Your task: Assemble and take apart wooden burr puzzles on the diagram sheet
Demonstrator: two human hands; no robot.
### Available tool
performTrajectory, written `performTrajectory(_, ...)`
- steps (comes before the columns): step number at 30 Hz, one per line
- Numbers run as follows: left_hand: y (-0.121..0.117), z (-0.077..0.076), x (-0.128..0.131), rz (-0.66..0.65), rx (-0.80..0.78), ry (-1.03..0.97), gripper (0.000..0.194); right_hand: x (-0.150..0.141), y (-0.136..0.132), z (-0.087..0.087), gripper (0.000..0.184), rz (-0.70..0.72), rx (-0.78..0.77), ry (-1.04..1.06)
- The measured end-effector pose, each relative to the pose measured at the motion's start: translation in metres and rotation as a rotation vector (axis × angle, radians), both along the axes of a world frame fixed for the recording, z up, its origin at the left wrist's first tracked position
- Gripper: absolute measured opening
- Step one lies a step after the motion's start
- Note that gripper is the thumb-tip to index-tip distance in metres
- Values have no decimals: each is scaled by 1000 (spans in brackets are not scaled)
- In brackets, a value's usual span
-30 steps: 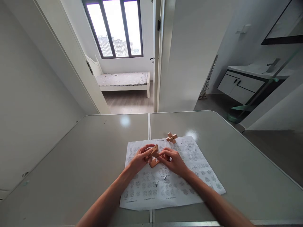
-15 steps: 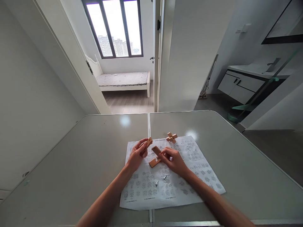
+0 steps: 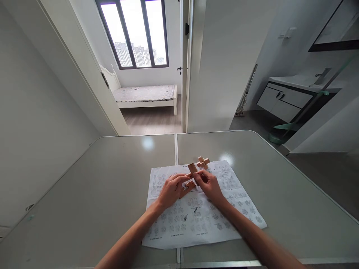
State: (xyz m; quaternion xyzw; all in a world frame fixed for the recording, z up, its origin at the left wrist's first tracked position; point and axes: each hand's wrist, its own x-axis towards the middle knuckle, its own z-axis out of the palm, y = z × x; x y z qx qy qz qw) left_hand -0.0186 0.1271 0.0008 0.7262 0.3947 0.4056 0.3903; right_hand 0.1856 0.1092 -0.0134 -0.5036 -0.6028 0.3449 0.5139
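Note:
My right hand [image 3: 208, 185] pinches a flat wooden puzzle piece [image 3: 192, 168], tilted up above the sheet. Close against it, my left hand [image 3: 172, 189] is closed on a second wooden piece, mostly hidden by the fingers; its end seems to meet the piece in my right hand. Whether the two are joined, I cannot tell. Below the fingers, a notched wooden piece [image 3: 187, 189] lies slanted, partly covered by my left hand. Just beyond my right hand, several wooden pieces interlock in a cross-shaped puzzle [image 3: 203, 162] near the sheet's far edge.
A creased paper sheet [image 3: 174, 239] printed with small puzzle diagrams lies under both hands. It rests on a grey-green table [image 3: 106, 186] with a metal seam down the middle. Beyond the table are a doorway, a bed [image 3: 148, 93] and a washbasin cabinet [image 3: 284, 99].
My left hand has moved right, bringing its piece against the one in my right hand. The right-hand piece has risen and tilted more upright. The notched piece on the sheet sits at a different slant.

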Motion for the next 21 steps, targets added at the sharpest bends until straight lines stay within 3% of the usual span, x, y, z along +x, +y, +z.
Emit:
performTrajectory(10,2,-5,-2,67,148,164,18,-1,1,-2,46,-20,3,-9)
performTrajectory(21,1,-7,-2,39,271,402,19,0,1,-1,45,-17,-6,-12)
